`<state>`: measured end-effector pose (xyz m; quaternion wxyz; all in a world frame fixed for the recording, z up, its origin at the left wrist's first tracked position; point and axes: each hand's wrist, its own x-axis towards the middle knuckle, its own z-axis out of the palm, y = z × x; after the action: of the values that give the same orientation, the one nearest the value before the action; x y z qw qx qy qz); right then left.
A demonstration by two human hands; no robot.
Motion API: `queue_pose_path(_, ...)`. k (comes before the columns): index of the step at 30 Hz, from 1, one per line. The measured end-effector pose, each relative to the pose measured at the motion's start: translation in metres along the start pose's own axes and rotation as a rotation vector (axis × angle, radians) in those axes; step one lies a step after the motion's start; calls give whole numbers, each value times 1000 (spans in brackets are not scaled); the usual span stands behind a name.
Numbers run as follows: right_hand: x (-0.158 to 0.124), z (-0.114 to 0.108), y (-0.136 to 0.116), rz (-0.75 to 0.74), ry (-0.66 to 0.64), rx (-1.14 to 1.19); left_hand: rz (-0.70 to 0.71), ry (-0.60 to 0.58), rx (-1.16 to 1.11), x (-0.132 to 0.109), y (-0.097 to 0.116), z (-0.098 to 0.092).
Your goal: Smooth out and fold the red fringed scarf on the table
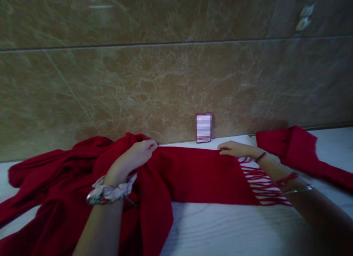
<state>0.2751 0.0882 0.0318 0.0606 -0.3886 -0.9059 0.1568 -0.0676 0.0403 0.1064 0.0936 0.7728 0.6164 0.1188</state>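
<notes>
A red scarf (204,175) lies with its fringed end spread flat on a pale wood-grain surface. Its far edge is pinched at two places: my left hand (142,151) grips it near the bunched cloth, and my right hand (234,149) holds it close to the fringe (259,186). Both hands have their fingers closed. Heaped red cloth (66,175) spreads under and around my left forearm; whether all of it belongs to the same scarf I cannot tell. Beyond my right wrist lies another folded red cloth (286,145).
A brown marble-patterned wall (154,86) rises directly behind the pale surface (220,226). Against its foot, between my hands, stands a small upright phone-like rectangle (204,128) with a blurred face. A pale fitting (305,17) sits on the wall at upper right.
</notes>
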Motion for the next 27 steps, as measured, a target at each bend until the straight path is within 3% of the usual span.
queue_pose_path(2,-17,-3,18,69,40,-25,40,-31,-17,13,4,22)
queue_pose_path(5,-35,-10,40,141,-33,-143,147,-53,-28,33,12,59)
queue_pose_path(9,-32,-8,48,271,-22,-335,234,-61,45,55,13,95)
queue_pose_path(12,-17,6,41,327,81,-391,218,-127,165,70,-3,99)
queue_pose_path(17,-6,43,23,320,408,-394,208,-239,227,84,-23,76)
queue_pose_path(19,-10,53,16,235,479,-307,224,-184,234,76,-13,68)
queue_pose_path(21,-17,58,10,128,435,-224,248,-74,244,54,8,69)
queue_pose_path(25,-33,58,4,-12,228,-165,244,-65,329,-24,52,92)
queue_pose_path(27,-39,58,6,-35,171,-172,237,-112,408,-59,56,105)
